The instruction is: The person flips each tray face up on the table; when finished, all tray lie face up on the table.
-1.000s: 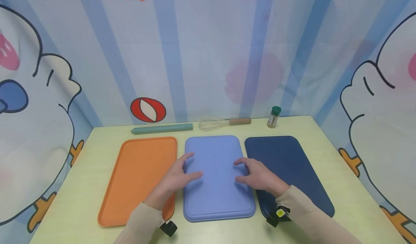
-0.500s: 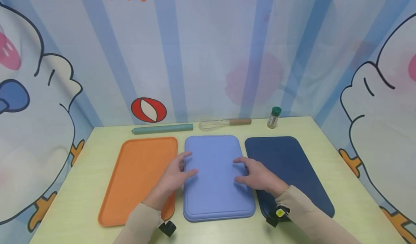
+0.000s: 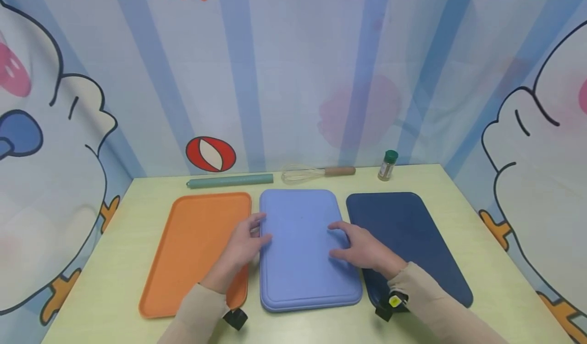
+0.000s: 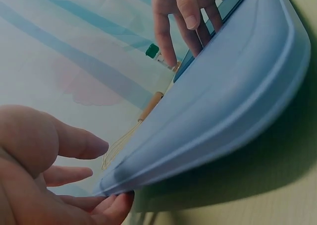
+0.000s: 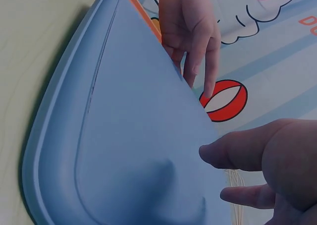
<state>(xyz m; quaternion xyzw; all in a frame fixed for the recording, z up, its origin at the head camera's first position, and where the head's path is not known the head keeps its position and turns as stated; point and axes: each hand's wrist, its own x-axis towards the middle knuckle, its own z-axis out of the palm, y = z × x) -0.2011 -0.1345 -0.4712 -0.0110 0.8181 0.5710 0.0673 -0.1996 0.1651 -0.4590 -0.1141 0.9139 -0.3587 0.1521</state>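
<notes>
A periwinkle-blue tray (image 3: 300, 272) lies in the middle of the table, its smooth raised face upward. My left hand (image 3: 240, 244) is at its left long edge, thumb spread away from the fingers. In the left wrist view the lower fingertips (image 4: 119, 205) touch the tray's rim from below, while the thumb stays clear of it. Over the tray's right side, my right hand (image 3: 367, 249) hovers with thumb and fingers apart, holding nothing. Its fingertips cast a shadow on the surface in the right wrist view. The right hand's far fingers are hidden in the head view.
An orange tray (image 3: 197, 252) lies to the left, a dark navy tray (image 3: 408, 242) to the right. Along the back edge are a green stick-like roll (image 3: 229, 181), a whisk (image 3: 339, 171) and a green-capped spice jar (image 3: 387, 166). A printed curtain (image 3: 293, 79) hangs behind.
My left hand has shifted leftward from over the blue tray to its left edge. My right hand has stayed nearly in place.
</notes>
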